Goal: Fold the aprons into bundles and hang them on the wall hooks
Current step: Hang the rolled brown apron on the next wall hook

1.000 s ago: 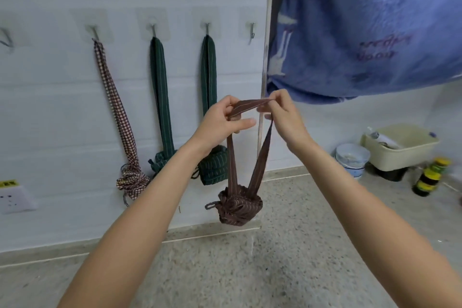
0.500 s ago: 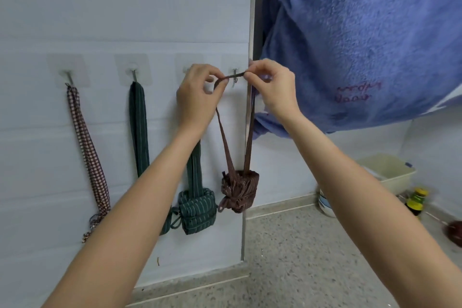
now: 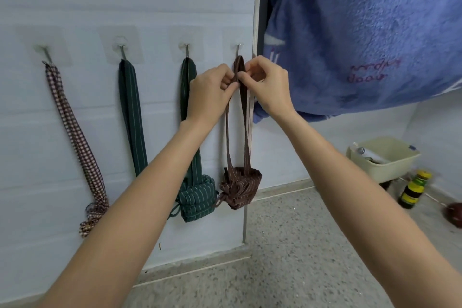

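Note:
A brown striped apron bundle [image 3: 240, 187] hangs by its strap loop from the rightmost wall hook [image 3: 238, 49]. My left hand [image 3: 211, 92] and my right hand [image 3: 267, 84] both pinch the strap just under the hook, fingertips nearly touching. To the left, a green striped bundle [image 3: 197, 197] hangs from the third hook [image 3: 186, 49]. Another green apron [image 3: 131, 112] hangs from the second hook [image 3: 121, 49], its bundle hidden behind my left arm. A red checked apron [image 3: 72, 127] hangs from the first hook [image 3: 47, 54].
A blue fleece blanket [image 3: 362, 32] hangs at upper right, close to my right hand. On the speckled floor [image 3: 287, 245] at right stand a beige tub [image 3: 382, 157], a dark bottle [image 3: 413, 189] and a red object [image 3: 454, 215]. A metal strip [image 3: 255, 7] runs down the wall's edge.
My hands lifted the brown bundle from waist height to the wall and slipped its strap loop over the rightmost hook. They then slid closer together just under it.

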{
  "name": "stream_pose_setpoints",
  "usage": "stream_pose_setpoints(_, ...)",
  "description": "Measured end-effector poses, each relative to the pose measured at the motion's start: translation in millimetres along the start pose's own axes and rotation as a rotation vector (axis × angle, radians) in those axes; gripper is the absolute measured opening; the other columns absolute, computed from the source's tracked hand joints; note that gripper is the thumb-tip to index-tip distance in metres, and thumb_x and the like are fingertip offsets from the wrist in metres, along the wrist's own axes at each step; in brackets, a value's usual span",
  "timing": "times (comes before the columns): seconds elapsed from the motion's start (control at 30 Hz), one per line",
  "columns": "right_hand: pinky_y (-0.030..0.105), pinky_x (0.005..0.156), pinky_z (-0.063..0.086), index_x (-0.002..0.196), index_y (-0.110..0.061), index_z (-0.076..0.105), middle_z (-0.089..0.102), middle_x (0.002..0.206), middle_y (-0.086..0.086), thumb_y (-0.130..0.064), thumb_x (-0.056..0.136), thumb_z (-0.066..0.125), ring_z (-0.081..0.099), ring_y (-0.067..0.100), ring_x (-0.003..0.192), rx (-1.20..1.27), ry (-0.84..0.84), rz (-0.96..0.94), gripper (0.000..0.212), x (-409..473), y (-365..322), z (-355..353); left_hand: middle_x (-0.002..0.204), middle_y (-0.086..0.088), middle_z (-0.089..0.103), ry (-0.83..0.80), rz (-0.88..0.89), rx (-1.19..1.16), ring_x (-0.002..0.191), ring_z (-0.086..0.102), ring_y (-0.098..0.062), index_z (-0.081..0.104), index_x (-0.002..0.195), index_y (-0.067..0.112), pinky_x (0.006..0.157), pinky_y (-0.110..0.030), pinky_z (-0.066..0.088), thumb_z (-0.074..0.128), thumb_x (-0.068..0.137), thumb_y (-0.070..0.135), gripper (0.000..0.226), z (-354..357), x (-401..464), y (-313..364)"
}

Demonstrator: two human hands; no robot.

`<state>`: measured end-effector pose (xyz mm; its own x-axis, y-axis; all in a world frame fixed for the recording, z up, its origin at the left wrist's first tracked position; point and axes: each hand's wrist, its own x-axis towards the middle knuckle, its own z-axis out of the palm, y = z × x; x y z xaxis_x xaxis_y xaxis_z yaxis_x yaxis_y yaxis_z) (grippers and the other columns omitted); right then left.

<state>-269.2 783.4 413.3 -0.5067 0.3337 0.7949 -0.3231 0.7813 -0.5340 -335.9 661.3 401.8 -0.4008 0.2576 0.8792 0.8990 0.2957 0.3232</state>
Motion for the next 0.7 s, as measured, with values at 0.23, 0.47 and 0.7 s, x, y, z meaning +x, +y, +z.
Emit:
stream_pose_setpoints(0.23, 0.026, 0.087, 0.047, 0.12, -0.016, 0.055, 0.059, 0.117, -0.003, -0.031, 0.085, 0.068, 0.057, 0.009, 0.103, 0.159, -0.168, 0.285, 0.041, -94, 41, -9, 0.075, -0.002, 0.07, -0.123, -0.11, -0.039, 0.065, 0.06, -0.01, 0.071, 0.087, 0.008, 0.07, -0.027, 0.051, 0.068, 0.084, 0.025, 0.018, 5, -55, 1)
stream_pose_setpoints(0.47, 0.038, 0.107, 0.035, 0.146, -0.017, 0.022, 0.039, 0.143, 0.003, -0.06, 0.062, 0.076, 0.039, 0.016, 0.13, 0.1, -0.255, 0.681, 0.109, -216, 62, 27, 0.064, -0.001, 0.069, -0.419, -0.181, -0.037, 0.061, 0.063, -0.014, 0.073, 0.076, 0.013, 0.067, -0.03, 0.051, 0.066, 0.086, 0.028, 0.02, 9, -129, -8)
stream_pose_setpoints(0.7, 0.034, 0.1, 0.036, 0.143, -0.009, 0.022, 0.032, 0.135, 0.012, -0.048, 0.063, 0.081, 0.036, 0.026, 0.124, -0.077, -0.055, 0.712, 0.107, -208, 61, 72, 0.075, -0.002, 0.072, -0.472, -0.301, -0.054, 0.071, 0.065, -0.01, 0.074, 0.081, 0.011, 0.074, -0.023, 0.05, 0.07, 0.082, 0.027, 0.016, 16, -133, -16)
